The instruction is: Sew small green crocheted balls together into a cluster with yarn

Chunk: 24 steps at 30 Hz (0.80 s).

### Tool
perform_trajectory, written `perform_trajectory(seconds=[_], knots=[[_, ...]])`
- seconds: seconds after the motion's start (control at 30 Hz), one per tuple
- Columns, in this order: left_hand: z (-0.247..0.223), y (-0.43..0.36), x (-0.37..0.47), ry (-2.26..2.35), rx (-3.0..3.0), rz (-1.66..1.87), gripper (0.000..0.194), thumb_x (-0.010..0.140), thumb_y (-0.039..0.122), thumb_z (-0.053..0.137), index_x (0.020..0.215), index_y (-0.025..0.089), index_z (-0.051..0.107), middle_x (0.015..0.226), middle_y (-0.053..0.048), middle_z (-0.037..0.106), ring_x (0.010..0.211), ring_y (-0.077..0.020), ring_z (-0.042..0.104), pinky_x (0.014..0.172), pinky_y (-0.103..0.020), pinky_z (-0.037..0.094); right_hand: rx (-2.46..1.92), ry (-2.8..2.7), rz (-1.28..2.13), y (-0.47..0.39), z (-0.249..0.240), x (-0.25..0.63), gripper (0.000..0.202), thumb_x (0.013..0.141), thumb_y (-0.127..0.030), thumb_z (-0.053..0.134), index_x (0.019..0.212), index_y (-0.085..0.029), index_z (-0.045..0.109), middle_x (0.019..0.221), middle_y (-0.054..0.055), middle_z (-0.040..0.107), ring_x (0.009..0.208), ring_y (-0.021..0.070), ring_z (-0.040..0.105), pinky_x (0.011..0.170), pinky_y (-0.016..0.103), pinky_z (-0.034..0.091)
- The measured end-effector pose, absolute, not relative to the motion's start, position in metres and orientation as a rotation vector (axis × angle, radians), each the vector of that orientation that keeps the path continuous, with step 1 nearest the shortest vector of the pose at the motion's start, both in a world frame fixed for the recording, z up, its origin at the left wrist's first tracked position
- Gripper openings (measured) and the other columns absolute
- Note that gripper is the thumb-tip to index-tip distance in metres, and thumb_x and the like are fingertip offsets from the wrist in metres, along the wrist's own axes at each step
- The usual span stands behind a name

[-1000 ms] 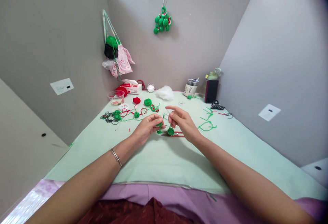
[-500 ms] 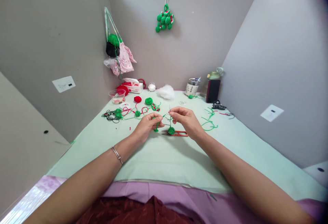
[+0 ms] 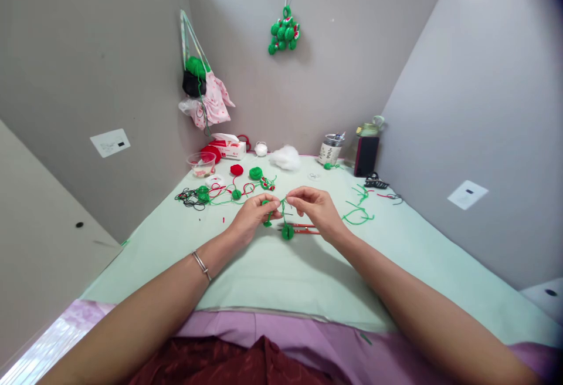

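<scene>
My left hand (image 3: 251, 218) is closed, thumb and fingers pinching a small green crocheted piece (image 3: 267, 213) that partly shows between the fingers. My right hand (image 3: 317, 209) is closed too, its thumb and forefinger pinched on green yarn (image 3: 284, 204) close to the left fingertips. Any thin tool in that pinch is too small to make out. From the yarn a little green crocheted ball (image 3: 287, 232) dangles below the hands. Behind the ball, orange-handled thread snips (image 3: 303, 228) lie on the table, partly covered by it and by my right hand.
Left of the hands lie tangled black cord (image 3: 190, 199), a red yarn ball (image 3: 236, 170) and a green yarn ball (image 3: 255, 173). White stuffing (image 3: 285, 158), a tissue box (image 3: 232, 150) and a pen tin (image 3: 329, 150) stand farther back. Green yarn scraps (image 3: 358, 216) lie right.
My right hand has moved slightly left, its fingertips now close to my left hand. The dangling green ball has shifted left and a little lower, and turned.
</scene>
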<state>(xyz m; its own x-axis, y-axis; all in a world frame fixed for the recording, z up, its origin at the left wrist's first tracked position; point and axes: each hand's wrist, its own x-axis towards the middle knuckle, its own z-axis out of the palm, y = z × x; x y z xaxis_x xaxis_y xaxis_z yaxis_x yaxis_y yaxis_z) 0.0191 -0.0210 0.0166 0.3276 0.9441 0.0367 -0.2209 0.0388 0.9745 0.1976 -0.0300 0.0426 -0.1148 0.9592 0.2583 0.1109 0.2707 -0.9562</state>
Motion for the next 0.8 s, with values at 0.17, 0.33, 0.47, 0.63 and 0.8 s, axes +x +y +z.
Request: perform_trajectory(seconds=[0.17,0.33,0.47,0.63,0.8], knots=[[0.019,-0.0223,0.0193,0.807,1.189,1.046,0.029,0.071,0.04,0.077,0.082,0.017,0.063,0.074,-0.001,0.061,0.074,-0.0145,0.063,0.066,-0.026,0.038,-1.082,-1.465,0.994,-0.0303,0.0422,0.1972,0.026,0.068,-0.04,0.077,0.078,-0.017,0.071,0.066,0.0,0.061,0.056,0.0101,0.045,0.055,0.026,0.04],[0.0188,-0.0221,0.0191,0.814,1.18,1.055,0.029,0.07,0.039,0.077,0.082,0.016,0.064,0.074,-0.002,0.062,0.074,-0.0149,0.063,0.067,-0.026,0.038,-1.078,-1.471,0.992,-0.0307,0.042,0.1969,0.024,0.069,-0.039,0.076,0.076,-0.017,0.071,0.067,0.0,0.062,0.057,0.0105,0.045,0.056,0.027,0.04],[0.0188,-0.0223,0.019,0.814,1.183,1.054,0.028,0.071,0.039,0.076,0.082,0.016,0.064,0.074,-0.002,0.063,0.073,-0.0146,0.062,0.066,-0.026,0.037,-1.074,-1.471,0.988,-0.0305,0.0415,0.1972,0.023,0.069,-0.038,0.076,0.076,-0.017,0.071,0.067,0.0,0.062,0.057,0.0106,0.045,0.056,0.027,0.04],[0.02,-0.0225,0.0195,0.816,1.18,1.057,0.028,0.07,0.039,0.077,0.081,0.016,0.064,0.074,-0.001,0.062,0.072,-0.0142,0.062,0.065,-0.026,0.037,-1.076,-1.484,0.984,-0.029,0.0397,0.1978,0.021,0.07,-0.037,0.075,0.076,-0.017,0.072,0.066,0.0,0.062,0.056,0.0108,0.045,0.055,0.027,0.039],[0.0206,-0.0222,0.0196,0.81,1.162,1.05,0.029,0.068,0.038,0.078,0.081,0.016,0.065,0.075,-0.001,0.061,0.071,-0.0136,0.062,0.068,-0.026,0.04,-1.061,-1.504,0.972,-0.0263,0.0355,0.1981,0.02,0.071,-0.035,0.074,0.077,-0.017,0.071,0.066,0.0,0.061,0.057,0.0112,0.045,0.056,0.027,0.039]])
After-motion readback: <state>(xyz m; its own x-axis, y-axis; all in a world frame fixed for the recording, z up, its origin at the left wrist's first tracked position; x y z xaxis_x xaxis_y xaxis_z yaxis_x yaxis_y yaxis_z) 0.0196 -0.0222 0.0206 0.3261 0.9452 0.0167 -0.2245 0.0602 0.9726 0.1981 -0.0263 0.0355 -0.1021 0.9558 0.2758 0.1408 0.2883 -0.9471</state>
